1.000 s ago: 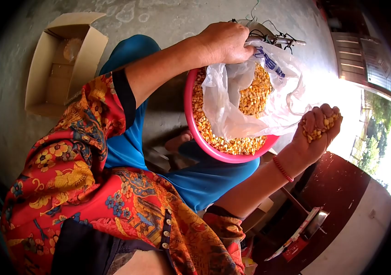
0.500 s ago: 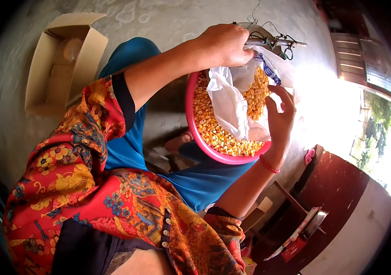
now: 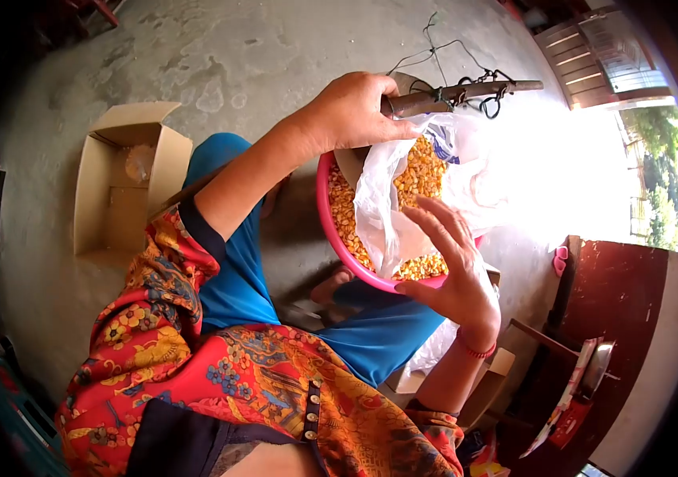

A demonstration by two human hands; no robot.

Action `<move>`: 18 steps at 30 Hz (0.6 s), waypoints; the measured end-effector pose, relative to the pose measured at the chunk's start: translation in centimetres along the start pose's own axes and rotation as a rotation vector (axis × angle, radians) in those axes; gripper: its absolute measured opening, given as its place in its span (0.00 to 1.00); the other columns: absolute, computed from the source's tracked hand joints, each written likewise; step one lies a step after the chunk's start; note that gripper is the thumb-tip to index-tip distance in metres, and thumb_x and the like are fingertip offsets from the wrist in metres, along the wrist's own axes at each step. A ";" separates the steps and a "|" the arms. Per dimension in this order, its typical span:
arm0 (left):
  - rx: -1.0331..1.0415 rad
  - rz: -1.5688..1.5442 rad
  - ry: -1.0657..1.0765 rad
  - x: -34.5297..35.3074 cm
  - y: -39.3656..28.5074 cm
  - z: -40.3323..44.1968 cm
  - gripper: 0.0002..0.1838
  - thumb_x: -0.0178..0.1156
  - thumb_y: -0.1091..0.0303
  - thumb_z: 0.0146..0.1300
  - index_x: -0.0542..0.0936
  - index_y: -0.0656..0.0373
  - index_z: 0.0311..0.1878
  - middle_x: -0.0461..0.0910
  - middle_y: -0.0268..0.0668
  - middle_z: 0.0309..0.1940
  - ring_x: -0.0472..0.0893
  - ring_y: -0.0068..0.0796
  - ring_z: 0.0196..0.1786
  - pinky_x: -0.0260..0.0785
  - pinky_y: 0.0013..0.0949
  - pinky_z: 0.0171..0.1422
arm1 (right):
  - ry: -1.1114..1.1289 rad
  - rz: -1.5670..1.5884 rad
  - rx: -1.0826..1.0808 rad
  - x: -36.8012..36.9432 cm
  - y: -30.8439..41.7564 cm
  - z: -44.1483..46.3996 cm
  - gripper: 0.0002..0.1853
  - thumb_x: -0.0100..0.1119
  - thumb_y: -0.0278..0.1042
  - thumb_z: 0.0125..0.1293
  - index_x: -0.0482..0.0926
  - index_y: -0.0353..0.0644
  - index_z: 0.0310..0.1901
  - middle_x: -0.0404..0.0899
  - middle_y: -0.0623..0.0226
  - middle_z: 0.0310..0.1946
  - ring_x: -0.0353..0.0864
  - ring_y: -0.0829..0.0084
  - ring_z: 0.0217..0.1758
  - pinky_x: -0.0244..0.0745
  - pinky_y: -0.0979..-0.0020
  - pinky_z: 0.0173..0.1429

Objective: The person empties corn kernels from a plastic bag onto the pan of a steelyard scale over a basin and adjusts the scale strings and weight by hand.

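My left hand (image 3: 359, 113) is closed around the end of a dark rod (image 3: 498, 87) fitted with hooks and wire, like a steelyard scale. Its thumb lies along the top of a white plastic bag (image 3: 379, 207). Inside the bag are yellow corn kernels (image 3: 420, 171). The bag sits in a pink basin (image 3: 329, 208) that also holds loose corn. Over the near right rim of the basin, my right hand (image 3: 462, 282) is open, fingers spread, holding nothing. A red bracelet circles that wrist. Glare hides the bag's right side.
An open cardboard box (image 3: 89, 199) stands on the concrete floor (image 3: 275, 48) at left. Dark red furniture (image 3: 613, 294) stands at right, with pink slippers (image 3: 561, 261) beside it. My blue-trousered legs (image 3: 379, 338) flank the basin. Strong light comes from the doorway at right.
My right hand has drawn back from the bag's right edge toward my body, and its fingers have spread. My left hand stays on the rod, shifted slightly, while the view has tilted.
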State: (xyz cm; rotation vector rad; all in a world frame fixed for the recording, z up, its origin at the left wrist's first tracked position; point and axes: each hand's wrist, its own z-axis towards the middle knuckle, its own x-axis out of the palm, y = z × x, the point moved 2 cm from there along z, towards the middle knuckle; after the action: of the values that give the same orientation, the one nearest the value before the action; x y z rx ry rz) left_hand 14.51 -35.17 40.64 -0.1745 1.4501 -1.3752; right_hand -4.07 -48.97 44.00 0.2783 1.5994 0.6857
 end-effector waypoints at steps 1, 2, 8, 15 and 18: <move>0.011 0.013 0.008 0.2 0.2 0.1 0.19 0.69 0.59 0.49 0.78 0.67 0.35 0.79 0.41 0.25 0.76 0.25 0.28 0.70 0.28 0.36 | -0.134 -0.114 0.082 0.3 0.0 -0.6 0.43 0.72 0.32 0.37 0.66 0.51 0.61 0.59 0.57 0.63 0.55 0.54 0.68 0.47 0.50 0.70; 0.035 0.014 -0.039 0.2 0.3 0.1 0.18 0.67 0.60 0.51 0.78 0.67 0.35 0.79 0.42 0.25 0.77 0.26 0.28 0.70 0.29 0.36 | -0.270 -0.207 0.181 0.4 -0.1 -1.1 0.46 0.72 0.30 0.36 0.63 0.51 0.63 0.56 0.56 0.65 0.51 0.54 0.70 0.46 0.52 0.71; 0.069 0.067 -0.087 -0.1 -0.2 0.0 0.13 0.62 0.64 0.57 0.79 0.68 0.35 0.79 0.41 0.23 0.76 0.24 0.26 0.69 0.28 0.33 | -0.559 -0.105 0.474 4.2 -7.2 -3.7 0.58 0.73 0.27 0.33 0.49 0.52 0.69 0.39 0.50 0.70 0.42 0.48 0.72 0.45 0.52 0.72; 0.026 -0.146 -0.100 -2.5 -1.9 0.0 0.09 0.60 0.66 0.61 0.80 0.62 0.36 0.78 0.28 0.24 0.65 0.09 0.22 0.58 0.17 0.25 | -0.881 -0.175 0.272 5.3 -10.1 0.7 0.49 0.67 0.23 0.38 0.56 0.47 0.66 0.48 0.51 0.67 0.50 0.49 0.69 0.51 0.55 0.69; 0.131 -0.103 -0.117 -4.6 -2.8 -1.0 0.10 0.60 0.64 0.61 0.79 0.62 0.37 0.79 0.27 0.25 0.65 0.09 0.21 0.58 0.16 0.25 | -1.115 -0.419 0.272 3.9 -10.4 1.5 0.47 0.70 0.27 0.41 0.57 0.47 0.66 0.50 0.51 0.66 0.51 0.50 0.68 0.52 0.54 0.68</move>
State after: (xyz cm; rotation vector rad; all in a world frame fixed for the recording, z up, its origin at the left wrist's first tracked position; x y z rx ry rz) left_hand 14.17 -32.12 45.23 -0.2441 1.2648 -1.5129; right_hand -1.07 -54.66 34.78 0.4104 0.6198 -0.0668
